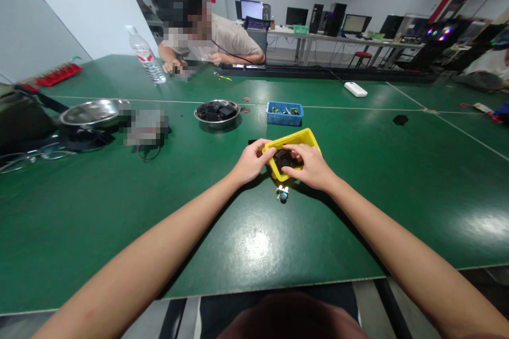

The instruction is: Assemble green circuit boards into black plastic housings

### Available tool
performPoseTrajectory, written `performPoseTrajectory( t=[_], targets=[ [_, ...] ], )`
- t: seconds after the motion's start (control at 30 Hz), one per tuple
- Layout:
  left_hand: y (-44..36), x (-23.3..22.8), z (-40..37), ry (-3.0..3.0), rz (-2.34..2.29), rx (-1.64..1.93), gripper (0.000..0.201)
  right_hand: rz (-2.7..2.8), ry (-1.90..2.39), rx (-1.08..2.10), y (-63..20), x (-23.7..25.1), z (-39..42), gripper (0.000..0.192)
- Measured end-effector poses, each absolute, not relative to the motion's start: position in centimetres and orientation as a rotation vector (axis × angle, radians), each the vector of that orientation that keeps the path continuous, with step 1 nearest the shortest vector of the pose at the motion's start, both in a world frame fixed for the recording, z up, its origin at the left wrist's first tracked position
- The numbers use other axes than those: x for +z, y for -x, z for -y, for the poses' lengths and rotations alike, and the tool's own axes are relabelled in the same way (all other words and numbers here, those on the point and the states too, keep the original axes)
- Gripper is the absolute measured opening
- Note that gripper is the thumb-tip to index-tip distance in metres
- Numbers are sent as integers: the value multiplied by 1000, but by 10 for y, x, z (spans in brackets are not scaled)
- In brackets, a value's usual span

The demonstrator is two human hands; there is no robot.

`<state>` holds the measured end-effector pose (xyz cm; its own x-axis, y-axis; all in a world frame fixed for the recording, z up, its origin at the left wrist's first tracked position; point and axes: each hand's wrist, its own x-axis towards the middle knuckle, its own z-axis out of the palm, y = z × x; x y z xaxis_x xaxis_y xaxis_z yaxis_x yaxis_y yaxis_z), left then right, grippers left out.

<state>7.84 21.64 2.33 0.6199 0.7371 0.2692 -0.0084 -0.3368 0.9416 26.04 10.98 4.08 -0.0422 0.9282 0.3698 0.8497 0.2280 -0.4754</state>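
Landmark: yellow tray, tilted, on the green table, straight ahead of me.
Left hand: grip clenched on the tray's near-left rim, holding it tipped.
Right hand: fingers down in the tray, touching the black parts; can't tell if one is pinched yet.
Black parts: heaped in the tray's near corner, partly under my right hand.
Small part: on the table just in front of the tray, loose, touching nothing.
Blue bin: behind the tray, small bits inside.
Steel bowl: behind-left of the tray, more black parts in it.
Step, my read: picking through the tray's contents.
Next move needs: tray kept steady, a clean pinch on one piece only.
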Motion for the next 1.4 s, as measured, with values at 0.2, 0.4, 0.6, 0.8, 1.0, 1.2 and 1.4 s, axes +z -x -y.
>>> performPoseTrajectory(
  t=[0.2, 0.4, 0.6, 0.8, 1.0, 1.2, 1.4],
  targets=[
    [-78, 23, -216, -1752, -590, 863, 49, 1884, 1576, 131, -261, 39, -109, 51],
    [-78, 26, -213, -1718, -632, 881, 47, 1650, 1445, 68, -263, 35, -108, 47],
    [-75, 26, -216, -1620, -728, 970, 39, 1254, 1380, 29, -310, 29, -106, 46],
    [-69, 19, -229, -1545, -785, 1098, 36, 1332, 1620, 186, -355, 19, -98, 40],
    [-72, 11, -237, -1422, -766, 1131, 38, 1706, 1656, 292, -346, 16, -98, 44],
    [-71, 18, -234, -1387, -775, 1131, 33, 1738, 1571, 372, -339, 21, -94, 55],
    [-69, 24, -229, -1428, -795, 1143, 30, 1736, 1435, 142, -319, 36, -86, 51]
  ],
)
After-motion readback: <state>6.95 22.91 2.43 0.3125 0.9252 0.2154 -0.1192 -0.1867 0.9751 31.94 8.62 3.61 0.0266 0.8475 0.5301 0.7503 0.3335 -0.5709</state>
